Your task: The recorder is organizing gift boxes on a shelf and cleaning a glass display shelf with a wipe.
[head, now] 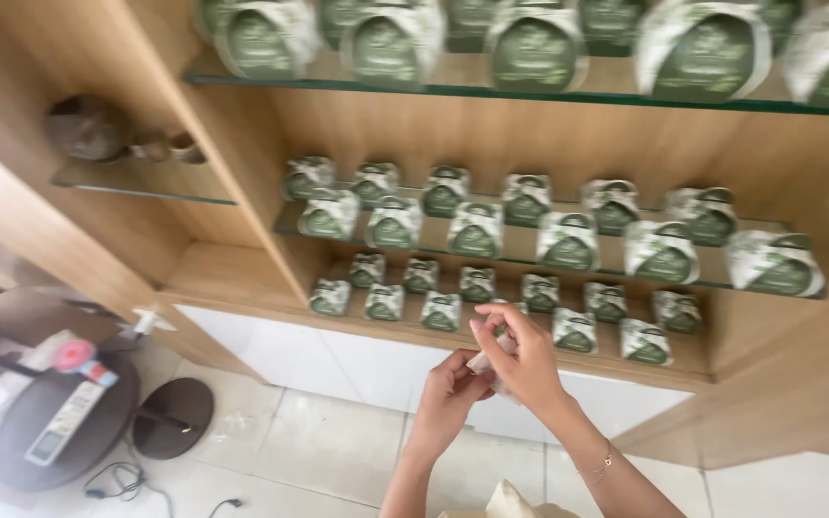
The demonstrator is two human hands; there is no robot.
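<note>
My left hand (pixel 449 390) and my right hand (pixel 520 357) meet in front of the lowest shelf and together pinch a small pale packet (pixel 481 363), mostly hidden by the fingers. Just behind them, two rows of small white packages with green labels (pixel 441 311) line the bottom wooden shelf (pixel 242 280). There is a thin bracelet on my right wrist (pixel 603 467).
Glass shelves (pixel 520 251) above hold several larger green-labelled packages, with more on the top shelf (pixel 530 48). A side shelf holds dark bowls (pixel 88 127). On the tiled floor at left stand a round dark tray (pixel 59 422), a round base (pixel 173 416) and cables (pixel 122 480).
</note>
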